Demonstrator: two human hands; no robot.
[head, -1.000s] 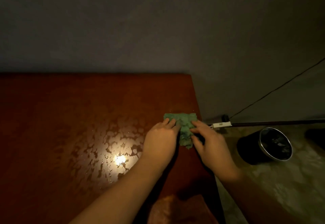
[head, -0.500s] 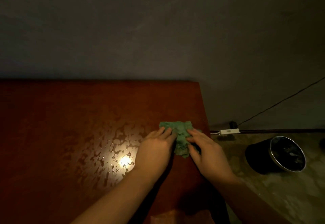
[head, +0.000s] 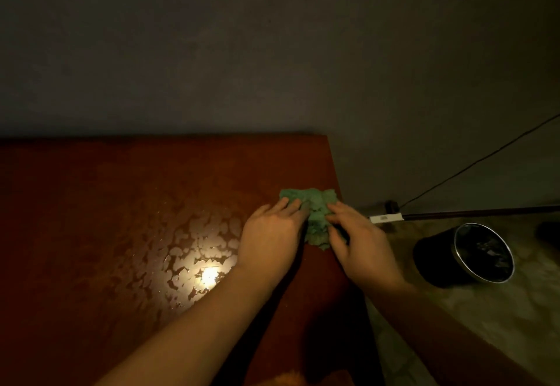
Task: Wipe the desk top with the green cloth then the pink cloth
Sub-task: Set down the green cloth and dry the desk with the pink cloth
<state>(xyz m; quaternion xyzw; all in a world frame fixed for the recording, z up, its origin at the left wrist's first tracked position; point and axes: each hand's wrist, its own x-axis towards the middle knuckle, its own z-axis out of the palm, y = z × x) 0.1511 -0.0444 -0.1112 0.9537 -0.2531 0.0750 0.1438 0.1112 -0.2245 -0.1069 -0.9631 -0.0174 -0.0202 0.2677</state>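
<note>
Risk: green cloth (head: 315, 204), pressed flat-fingered by left hand (head: 269, 240) and right hand (head: 360, 249), lies at desk top (head: 121, 204) right edge; outward strokes could drop it.

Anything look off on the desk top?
Yes: blotchy wet patches cover the desk top beside the left hand, around the glare, not yet wiped. The green cloth is bunched near the right edge, right hand on it.

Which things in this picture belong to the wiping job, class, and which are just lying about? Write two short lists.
Job in hand: green cloth; desk top, wet in patches; left hand and right hand, both resting on the cloth.

Lying about: black bin on the floor; white plug strip; dark cable.
</note>
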